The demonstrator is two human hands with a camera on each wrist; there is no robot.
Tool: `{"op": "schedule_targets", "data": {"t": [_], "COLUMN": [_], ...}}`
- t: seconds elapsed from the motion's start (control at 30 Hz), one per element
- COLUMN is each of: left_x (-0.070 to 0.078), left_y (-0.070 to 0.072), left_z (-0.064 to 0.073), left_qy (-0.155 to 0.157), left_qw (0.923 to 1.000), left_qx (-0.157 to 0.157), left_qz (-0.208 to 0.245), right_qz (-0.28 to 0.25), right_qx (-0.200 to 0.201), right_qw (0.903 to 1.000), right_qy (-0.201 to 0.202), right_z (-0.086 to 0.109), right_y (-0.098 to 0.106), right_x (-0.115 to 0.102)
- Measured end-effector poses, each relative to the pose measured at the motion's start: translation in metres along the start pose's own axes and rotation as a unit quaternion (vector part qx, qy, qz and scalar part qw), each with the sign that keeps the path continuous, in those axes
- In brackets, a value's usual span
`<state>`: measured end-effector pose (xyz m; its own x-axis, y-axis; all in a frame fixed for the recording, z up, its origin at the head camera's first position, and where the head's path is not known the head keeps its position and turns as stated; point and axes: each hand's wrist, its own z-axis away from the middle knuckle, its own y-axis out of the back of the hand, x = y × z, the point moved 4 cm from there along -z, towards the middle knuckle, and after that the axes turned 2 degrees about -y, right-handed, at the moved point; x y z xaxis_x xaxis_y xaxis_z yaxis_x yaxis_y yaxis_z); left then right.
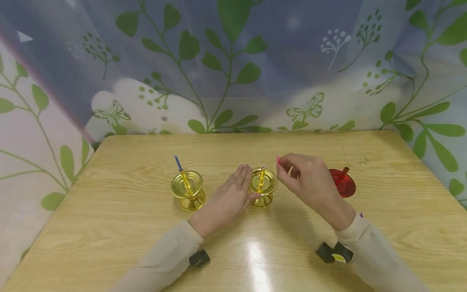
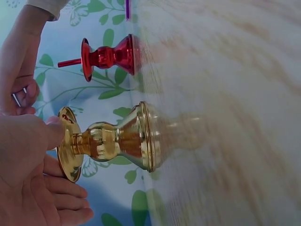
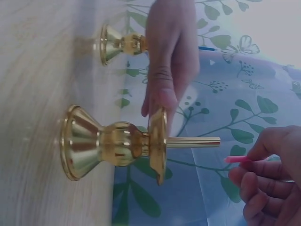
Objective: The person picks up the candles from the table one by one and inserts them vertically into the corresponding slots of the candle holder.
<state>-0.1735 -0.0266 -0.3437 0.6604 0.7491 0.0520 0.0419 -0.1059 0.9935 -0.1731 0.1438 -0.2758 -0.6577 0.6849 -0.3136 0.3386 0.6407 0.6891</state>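
Note:
My left hand (image 1: 228,200) lies against the left side of the middle gold candle holder (image 1: 263,182), its fingers straight and its thumb at the dish rim, as the left wrist view also shows. The holder stands upright on the table, its thin gold tube (image 3: 197,141) pointing up from the dish. Between thumb and forefinger, my right hand (image 1: 310,182) pinches a small pink candle (image 3: 236,159). In the right wrist view, the candle is held above the tube's tip, apart from it and a little to one side.
To the left, a second gold candle holder (image 1: 187,185) carries a blue candle (image 1: 178,163). A red candle holder (image 2: 106,56) with a bare tube stands on the right, partly hidden by my right hand. A purple stick (image 2: 127,8) lies beyond it. Patterned cloth (image 1: 233,81) hangs behind the table.

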Motion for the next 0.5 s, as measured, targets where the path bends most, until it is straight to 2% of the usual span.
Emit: {"op": "schedule_targets", "data": {"t": [0.27,0.5], "left_x": [-0.0012,-0.0013], "left_y": [-0.0014,-0.0018], "left_z": [-0.0003,-0.0006], "left_qy": [-0.003,0.0], "left_qw": [1.0,1.0], "left_qx": [-0.002,-0.007], "left_qz": [-0.009,-0.001], "right_qz": [-0.013,-0.027], "right_qx": [-0.004,0.003], "right_qw": [0.9999,0.9996], "right_qy": [-0.007,0.005], "right_z": [-0.0057,-0.0083], "right_y": [0.0016,-0.0009], "right_x": [0.0029,0.0009]}}
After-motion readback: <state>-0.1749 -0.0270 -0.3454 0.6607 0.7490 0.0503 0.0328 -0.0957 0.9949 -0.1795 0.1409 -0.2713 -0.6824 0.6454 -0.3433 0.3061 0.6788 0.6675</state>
